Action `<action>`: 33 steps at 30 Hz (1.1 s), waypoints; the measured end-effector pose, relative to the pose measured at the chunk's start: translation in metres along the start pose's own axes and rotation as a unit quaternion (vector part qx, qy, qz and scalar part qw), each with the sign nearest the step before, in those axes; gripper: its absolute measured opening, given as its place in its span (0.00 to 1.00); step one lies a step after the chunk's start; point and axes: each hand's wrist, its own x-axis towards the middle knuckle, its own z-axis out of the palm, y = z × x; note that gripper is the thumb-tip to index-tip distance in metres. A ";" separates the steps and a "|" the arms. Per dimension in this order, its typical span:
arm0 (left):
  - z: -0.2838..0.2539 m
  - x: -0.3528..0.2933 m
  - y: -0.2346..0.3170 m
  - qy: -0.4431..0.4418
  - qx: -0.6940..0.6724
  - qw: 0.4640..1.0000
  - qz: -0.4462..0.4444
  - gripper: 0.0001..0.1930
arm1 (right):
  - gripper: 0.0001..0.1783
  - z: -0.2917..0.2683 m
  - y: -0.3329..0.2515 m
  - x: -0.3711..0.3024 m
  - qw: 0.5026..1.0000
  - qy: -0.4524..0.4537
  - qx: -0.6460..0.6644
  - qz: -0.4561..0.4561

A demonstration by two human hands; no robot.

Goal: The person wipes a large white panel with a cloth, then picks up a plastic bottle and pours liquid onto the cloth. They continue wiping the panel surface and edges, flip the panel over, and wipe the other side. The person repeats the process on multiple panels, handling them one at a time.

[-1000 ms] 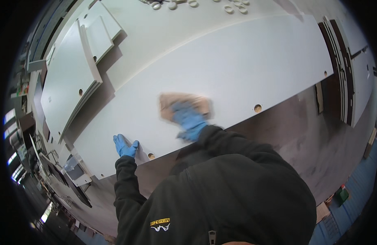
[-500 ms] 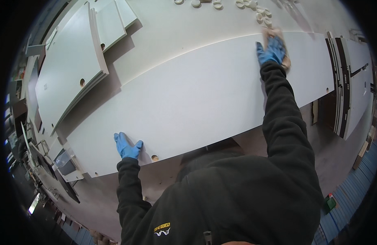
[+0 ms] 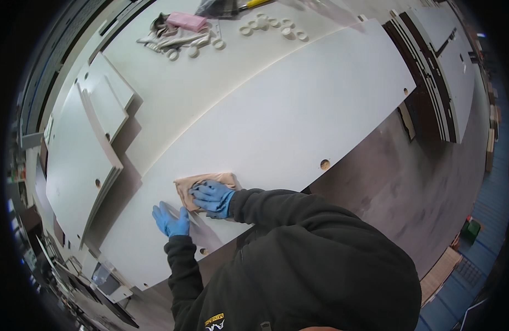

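Blue-gloved, the right grip [image 3: 212, 198] grasps a tan cloth [image 3: 185, 188] against the white panel [image 3: 265, 124], which the left grip [image 3: 171, 220], spread and holding nothing, seemingly steadies.

Panel-furniture wkshp: long white brd [image 3: 276, 116] w/ drilled holes [image 3: 325, 164], panel stack [image 3: 75, 160] L, more panels [image 3: 458, 102] R

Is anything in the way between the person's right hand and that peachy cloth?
Nothing visible except the blue glove it wears: the right hand is already on the cloth. The left hand rests on the white panel beside them, not between.
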 end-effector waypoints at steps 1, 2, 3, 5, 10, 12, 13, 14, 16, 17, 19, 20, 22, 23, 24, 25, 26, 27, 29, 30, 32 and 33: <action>0.007 0.010 0.031 0.002 -0.036 0.999 0.027 0.44 | 0.31 -0.003 0.011 0.000 0.998 0.057 -0.006 -0.015; 0.013 0.019 0.063 0.017 -0.082 0.994 0.065 0.43 | 0.26 -0.011 0.022 -0.002 0.994 0.098 -0.033 -0.038; 0.020 0.025 0.096 0.015 -0.093 0.992 0.082 0.42 | 0.27 -0.024 0.036 -0.005 0.996 0.083 -0.039 0.000; 0.028 0.031 0.159 0.031 -0.127 0.983 0.129 0.42 | 0.27 -0.061 0.057 -0.025 0.996 0.065 -0.034 0.050; 0.043 0.021 0.282 0.011 -0.112 0.992 0.049 0.47 | 0.31 -0.234 0.153 -0.126 0.986 0.065 -0.059 0.143; 0.056 0.012 0.315 -0.009 -0.111 0.994 -0.002 0.50 | 0.29 -0.312 0.207 -0.160 0.970 0.108 -0.100 0.193; 0.065 0.009 0.330 -0.036 -0.085 0.994 -0.052 0.56 | 0.28 -0.350 0.239 -0.174 0.954 0.065 -0.139 0.258; 0.069 0.008 0.338 -0.032 -0.064 0.996 -0.058 0.57 | 0.28 -0.388 0.272 -0.188 0.940 0.063 -0.194 0.272; 0.075 0.010 0.345 -0.045 -0.021 0.995 -0.088 0.59 | 0.31 -0.463 0.344 -0.228 0.909 0.083 -0.226 0.339; 0.075 0.013 0.344 -0.058 0.000 0.994 -0.093 0.60 | 0.33 -0.495 0.377 -0.250 0.883 0.118 -0.278 0.359; 0.074 0.016 0.339 -0.070 -0.008 0.994 -0.084 0.59 | 0.36 -0.560 0.452 -0.290 0.848 0.116 -0.345 0.386; 0.074 0.016 0.336 -0.076 -0.010 0.993 -0.094 0.59 | 0.37 -0.590 0.491 -0.300 0.805 0.112 -0.403 0.421; 0.074 0.017 0.331 -0.087 -0.017 0.991 -0.100 0.58 | 0.40 -0.637 0.540 -0.322 0.739 0.154 -0.474 0.454; 0.074 0.018 0.329 -0.091 -0.016 0.991 -0.097 0.58 | 0.39 -0.645 0.549 -0.325 0.728 0.189 -0.503 0.425; 0.074 0.018 0.327 -0.088 -0.030 0.992 -0.087 0.58 | 0.39 -0.650 0.551 -0.323 0.701 0.179 -0.520 0.453; 0.075 0.019 0.327 -0.100 0.009 0.992 -0.076 0.57 | 0.38 -0.645 0.543 -0.315 0.728 0.207 -0.499 0.421; 0.074 0.018 0.326 -0.104 0.013 0.991 -0.081 0.57 | 0.36 -0.634 0.528 -0.302 0.750 0.237 -0.478 0.392; 0.075 0.020 0.326 -0.106 0.014 0.991 -0.083 0.57 | 0.34 -0.616 0.506 -0.286 0.791 0.249 -0.428 0.360; 0.074 0.022 0.326 -0.106 0.018 0.990 -0.085 0.57 | 0.44 -0.564 0.454 -0.246 0.844 0.111 -0.377 0.365; 0.074 0.023 0.325 -0.120 0.017 0.989 -0.087 0.57 | 0.47 -0.546 0.435 -0.226 0.909 0.101 -0.264 0.306; 0.072 0.025 0.324 -0.126 0.011 0.987 -0.095 0.57 | 0.50 -0.530 0.410 -0.208 0.925 0.010 -0.241 0.295; 0.072 0.025 0.324 -0.122 -0.004 0.987 -0.106 0.57 | 0.47 -0.535 0.412 -0.203 0.931 0.062 -0.246 0.264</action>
